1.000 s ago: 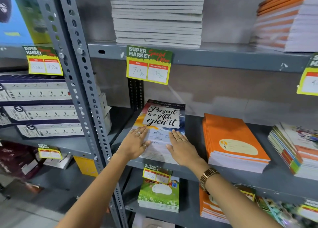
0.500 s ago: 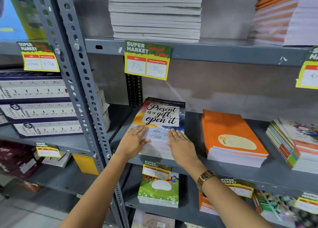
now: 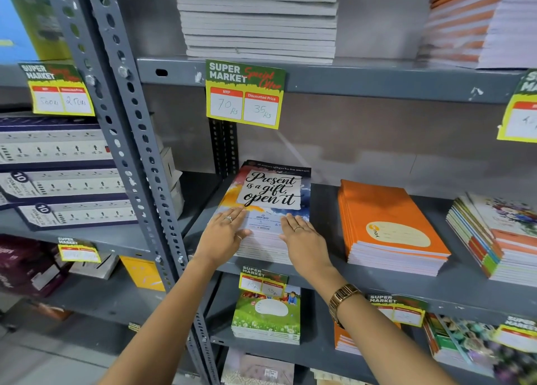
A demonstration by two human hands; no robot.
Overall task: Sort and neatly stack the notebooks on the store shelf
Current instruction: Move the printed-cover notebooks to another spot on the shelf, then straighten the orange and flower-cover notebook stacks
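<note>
A stack of notebooks with a "Present is a gift, open it" cover (image 3: 271, 191) lies at the left end of the middle grey shelf (image 3: 386, 285). My left hand (image 3: 222, 236) rests flat on the near left corner of the stack, fingers together. My right hand (image 3: 302, 239) lies flat on the near right part of the same stack, palm down. Neither hand grips a notebook. To the right sit an orange notebook stack (image 3: 389, 227) and a multicoloured stack (image 3: 494, 236), which leans to the right.
Perforated grey uprights (image 3: 128, 140) stand left of my hands. A yellow price tag (image 3: 244, 94) hangs from the shelf above, which bears white (image 3: 258, 18) and orange-edged (image 3: 476, 21) stacks. Power-strip boxes (image 3: 58, 175) fill the left rack. More notebooks (image 3: 267, 315) lie below.
Both hands stay flat on the same stack and barely shift. The view has tilted slightly so everything sits a little lower and closer.
</note>
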